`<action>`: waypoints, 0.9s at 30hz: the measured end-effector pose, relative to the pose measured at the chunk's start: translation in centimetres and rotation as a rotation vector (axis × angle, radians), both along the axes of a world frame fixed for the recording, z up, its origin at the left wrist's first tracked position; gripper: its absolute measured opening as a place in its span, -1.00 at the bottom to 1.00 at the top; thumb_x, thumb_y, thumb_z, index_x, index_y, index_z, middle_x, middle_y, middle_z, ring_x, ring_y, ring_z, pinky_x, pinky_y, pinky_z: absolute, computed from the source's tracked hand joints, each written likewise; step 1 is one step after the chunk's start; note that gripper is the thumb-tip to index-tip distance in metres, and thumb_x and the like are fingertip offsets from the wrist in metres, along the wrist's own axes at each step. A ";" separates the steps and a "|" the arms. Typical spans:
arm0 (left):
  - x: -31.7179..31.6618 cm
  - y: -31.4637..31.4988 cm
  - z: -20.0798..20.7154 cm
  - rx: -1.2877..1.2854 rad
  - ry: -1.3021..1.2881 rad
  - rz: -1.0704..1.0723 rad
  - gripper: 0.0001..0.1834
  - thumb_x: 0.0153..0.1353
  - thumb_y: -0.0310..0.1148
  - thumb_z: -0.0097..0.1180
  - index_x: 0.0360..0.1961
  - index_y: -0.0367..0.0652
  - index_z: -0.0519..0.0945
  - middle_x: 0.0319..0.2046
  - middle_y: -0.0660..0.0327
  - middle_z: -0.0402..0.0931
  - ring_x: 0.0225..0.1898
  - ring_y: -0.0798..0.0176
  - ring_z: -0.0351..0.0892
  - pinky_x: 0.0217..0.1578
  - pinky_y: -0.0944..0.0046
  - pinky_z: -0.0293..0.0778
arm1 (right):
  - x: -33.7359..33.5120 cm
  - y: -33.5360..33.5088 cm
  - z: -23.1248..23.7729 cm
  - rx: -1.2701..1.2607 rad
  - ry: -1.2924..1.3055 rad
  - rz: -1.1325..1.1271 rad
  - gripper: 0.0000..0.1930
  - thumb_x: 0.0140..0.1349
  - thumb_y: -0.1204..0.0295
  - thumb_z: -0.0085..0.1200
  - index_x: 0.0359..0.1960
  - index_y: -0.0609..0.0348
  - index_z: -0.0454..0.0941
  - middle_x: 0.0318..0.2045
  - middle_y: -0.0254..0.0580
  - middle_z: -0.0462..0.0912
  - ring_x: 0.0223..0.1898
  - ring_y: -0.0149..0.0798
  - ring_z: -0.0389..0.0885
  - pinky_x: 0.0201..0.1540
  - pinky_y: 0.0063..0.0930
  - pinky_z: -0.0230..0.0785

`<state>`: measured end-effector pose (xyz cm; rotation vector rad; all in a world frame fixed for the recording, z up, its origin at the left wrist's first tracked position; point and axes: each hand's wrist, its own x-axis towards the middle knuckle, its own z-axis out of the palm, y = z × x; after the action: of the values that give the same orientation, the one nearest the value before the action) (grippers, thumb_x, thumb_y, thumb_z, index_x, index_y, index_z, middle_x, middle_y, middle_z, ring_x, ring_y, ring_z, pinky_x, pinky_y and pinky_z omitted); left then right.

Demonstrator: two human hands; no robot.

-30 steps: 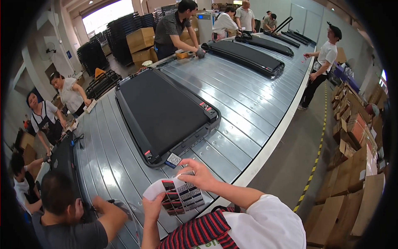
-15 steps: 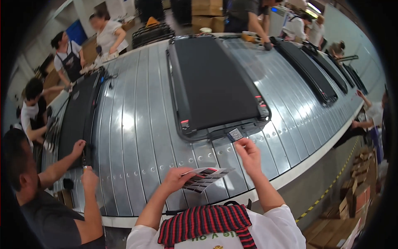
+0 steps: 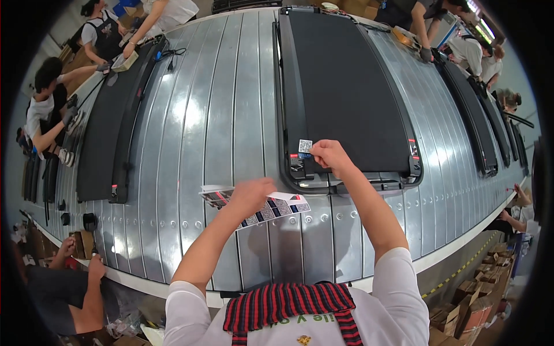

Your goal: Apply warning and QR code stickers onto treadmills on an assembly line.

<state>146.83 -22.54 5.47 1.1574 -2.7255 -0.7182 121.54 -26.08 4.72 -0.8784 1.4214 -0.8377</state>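
My right hand (image 3: 331, 156) pinches a small square label (image 3: 305, 146) printed with a black-and-white code. It holds the label over the near left corner of a flat black walking treadmill (image 3: 347, 86), next to a red-and-black sticker on its frame; whether the label touches cannot be made out. My left hand (image 3: 251, 194) is closed on several sheets of labels (image 3: 276, 210), which fan out above the metal slats to the left of the treadmill's near end.
The slatted metal line (image 3: 193, 155) carries another black treadmill (image 3: 109, 132) at the left and several more (image 3: 470, 118) at the right. Co-workers stand along both edges, one close at my lower left (image 3: 63, 294). Cardboard boxes (image 3: 467, 305) are piled on the floor at the lower right.
My right hand has moved up and left with the label, from the treadmill's near edge to its left corner. My view has shifted, and the co-worker at left has drawn back from the left treadmill.
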 end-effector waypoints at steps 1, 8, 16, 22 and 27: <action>-0.2 -0.7 -0.3 -0.044 0.006 -0.016 -0.87 -0.08 -0.49 -0.02 -0.43 -0.08 0.49 -0.13 0.24 0.45 -0.26 0.08 0.48 -0.33 0.15 0.41 | 0.1 -1.1 -0.7 0.008 -0.003 0.002 -0.91 0.01 0.48 0.03 -0.57 0.21 0.43 -0.74 -0.36 0.39 -0.75 -0.55 0.25 -0.73 -0.67 0.01; -1.6 -4.5 -2.1 -0.139 0.042 -0.052 -0.87 -0.06 -0.48 -0.07 -0.44 -0.11 0.49 -0.09 0.22 0.43 -0.26 0.07 0.49 -0.31 0.15 0.42 | 0.3 -4.9 -3.6 0.136 -0.002 0.052 -0.92 -0.01 0.50 0.02 -0.54 0.25 0.43 -0.75 -0.34 0.37 -0.78 -0.53 0.22 -0.76 -0.66 -0.02; -2.8 -6.1 -3.2 -0.156 0.093 -0.104 -0.90 -0.06 -0.45 -0.06 -0.48 -0.15 0.48 -0.07 0.22 0.42 -0.27 0.06 0.49 -0.32 0.16 0.42 | 0.1 -5.5 -3.7 0.179 -0.003 0.096 -0.91 -0.04 0.49 0.04 -0.58 0.25 0.45 -0.79 -0.36 0.35 -0.80 -0.55 0.17 -0.78 -0.66 -0.08; -3.2 -6.3 -3.4 -0.123 0.083 -0.092 -0.91 -0.07 -0.47 -0.05 -0.48 -0.13 0.48 -0.06 0.24 0.41 -0.28 0.06 0.49 -0.32 0.15 0.41 | 0.2 -5.4 -3.6 0.187 0.011 0.099 -0.90 -0.03 0.49 0.04 -0.57 0.26 0.46 -0.80 -0.36 0.34 -0.81 -0.55 0.15 -0.79 -0.65 -0.09; -3.0 -6.4 -3.6 -0.118 0.091 -0.095 -0.90 -0.08 -0.48 -0.04 -0.47 -0.13 0.48 -0.06 0.24 0.41 -0.29 0.06 0.49 -0.33 0.15 0.41 | 0.5 -5.3 -3.6 0.172 0.045 0.074 -0.90 -0.02 0.48 0.03 -0.57 0.28 0.46 -0.80 -0.35 0.34 -0.81 -0.55 0.16 -0.79 -0.64 -0.07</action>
<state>143.79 -28.97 1.88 0.9529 -2.7203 -0.5950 122.04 -31.36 1.15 -0.8175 1.4672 -0.6338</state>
